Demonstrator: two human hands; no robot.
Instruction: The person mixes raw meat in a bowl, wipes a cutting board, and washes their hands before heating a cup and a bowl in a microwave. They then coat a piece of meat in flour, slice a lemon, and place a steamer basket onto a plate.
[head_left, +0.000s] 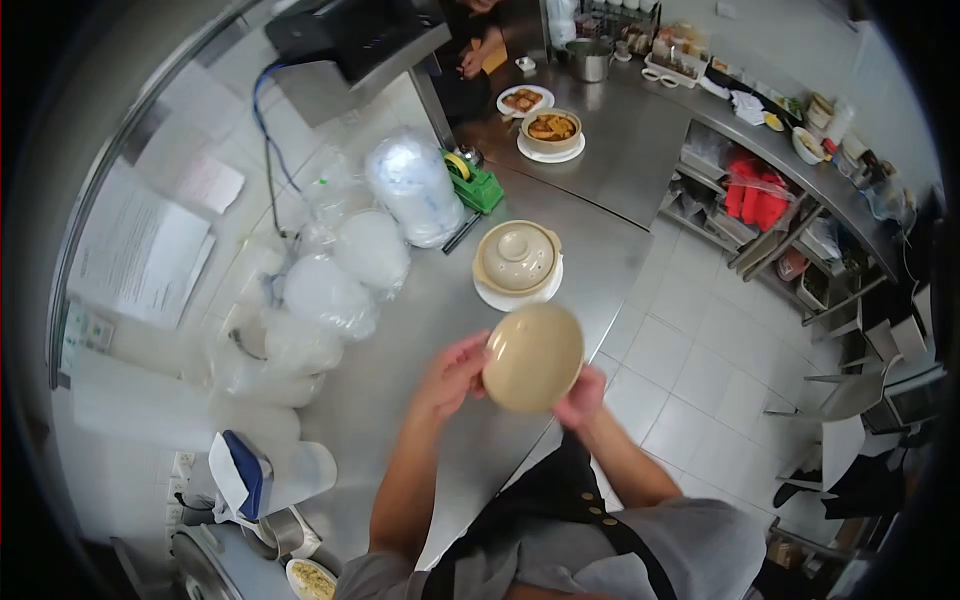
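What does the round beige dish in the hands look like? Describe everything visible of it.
The round beige dish is plain and smooth, with a glossy sheen like glazed ceramic; no handle shows. Its broad face is turned toward the camera, with nothing on it, and its other side is hidden. The left hand's fingers meet its left edge, the right hand its lower right edge. It is held up near the counter edge.

Lidded pot [517, 256] on plate [500, 301], bags [330, 297] left; dish [534, 358] between hands [455, 375].
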